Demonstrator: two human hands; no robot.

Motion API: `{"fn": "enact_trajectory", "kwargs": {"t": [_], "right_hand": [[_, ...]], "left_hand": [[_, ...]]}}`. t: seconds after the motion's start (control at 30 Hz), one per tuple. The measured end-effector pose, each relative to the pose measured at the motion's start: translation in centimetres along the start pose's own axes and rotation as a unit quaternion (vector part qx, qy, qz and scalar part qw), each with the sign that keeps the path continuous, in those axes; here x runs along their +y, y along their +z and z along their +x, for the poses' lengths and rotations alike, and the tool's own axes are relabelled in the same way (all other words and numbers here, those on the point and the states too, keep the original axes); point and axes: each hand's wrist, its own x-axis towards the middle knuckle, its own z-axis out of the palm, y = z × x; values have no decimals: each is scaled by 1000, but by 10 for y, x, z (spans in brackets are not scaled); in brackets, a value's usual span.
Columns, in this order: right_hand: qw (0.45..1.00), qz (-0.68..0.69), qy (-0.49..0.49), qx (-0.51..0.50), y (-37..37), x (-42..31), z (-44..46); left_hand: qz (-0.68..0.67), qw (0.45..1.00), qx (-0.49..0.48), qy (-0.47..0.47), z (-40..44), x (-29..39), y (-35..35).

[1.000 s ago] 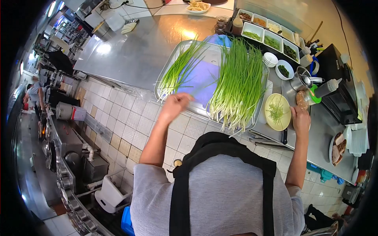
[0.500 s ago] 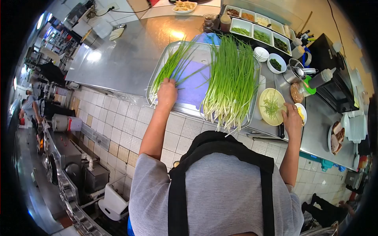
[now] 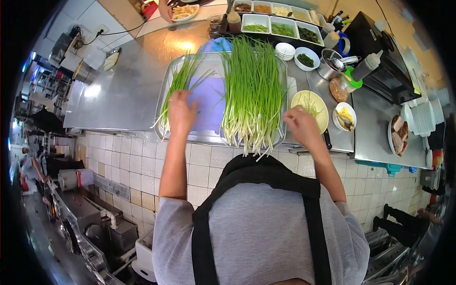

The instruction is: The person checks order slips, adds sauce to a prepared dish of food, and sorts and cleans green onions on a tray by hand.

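A metal tray [image 3: 164, 85] lies before me with a purple cloth or sheet [image 3: 207, 107] in it. Long green scallions [image 3: 254, 90] fill its right side in a thick bunch, white ends toward me. A thinner bunch of scallions [image 3: 184, 76] lies along the left side. My left hand [image 3: 182, 114] is over this thin bunch, thumb spread from the fingers. Between the tray's right edge and a pale yellow bowl [image 3: 323, 111] hovers my right hand [image 3: 303, 124], fingers loosely bent and apart. Thin green strips [image 3: 311, 105] lie in the bowl. A dark knife handle [image 3: 327, 139] shows beneath it.
A small bowl with yellow food and a spoon [image 3: 344, 117] stands right of the yellow bowl. White containers of chopped ingredients [image 3: 283, 29] line the back. Another person's hand [image 3: 165, 11] is at a plate of fries [image 3: 185, 12]. A plate of meat [image 3: 398, 135] sits far right.
My right hand has left the yellow bowl's right rim and come across to its left side. My left hand's thumb has spread. Another person's hand has appeared at the fries plate.
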Motion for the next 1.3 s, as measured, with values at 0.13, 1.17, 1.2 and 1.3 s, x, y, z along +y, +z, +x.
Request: {"fn": "enact_trajectory", "kwargs": {"t": [0.13,1.17,1.2,1.3], "right_hand": [[998,-25,26,-49,33,-10,7],[904,406,127,-45,22,-3,0],[905,402,130,-43,20,-4,1],[895,416,154,-36,19,-1,3]], "left_hand": [[-224,967,-113,41,-27,67,17],[-639,671,-297,-230,-25,151,46],[-649,663,-288,-238,-25,151,45],[-676,640,-258,-259,-24,152,41]]}}
